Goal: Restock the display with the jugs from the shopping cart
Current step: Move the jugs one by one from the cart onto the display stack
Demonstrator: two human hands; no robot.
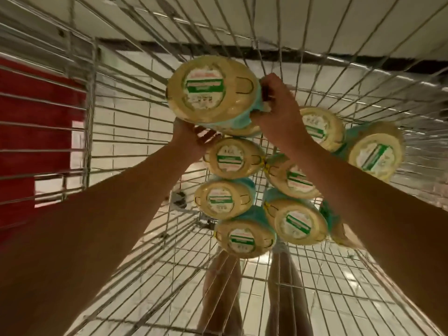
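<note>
Looking down in the head view, both hands held one jug point(208, 93) raised above the cart point(121, 122) floor, near the far wall. The left hand point(191, 137) cupped the jug's near side, fingers curled under it. The right hand point(278, 110) was clamped on its right edge, at the teal band; whether a handle sat under the fingers could not be told. The other jugs point(232, 158) stood upright and packed close on the cart floor, lids up, some touching. The display was not in view. Judged from the two-hand hold, each jug was likely heavy and full, with a stiff body and a smooth, possibly slippery wall. Take hold low on the body with one hand and at the shoulder or handle with the other. A red panel point(36, 105) stood beyond the left cart wall.
</note>
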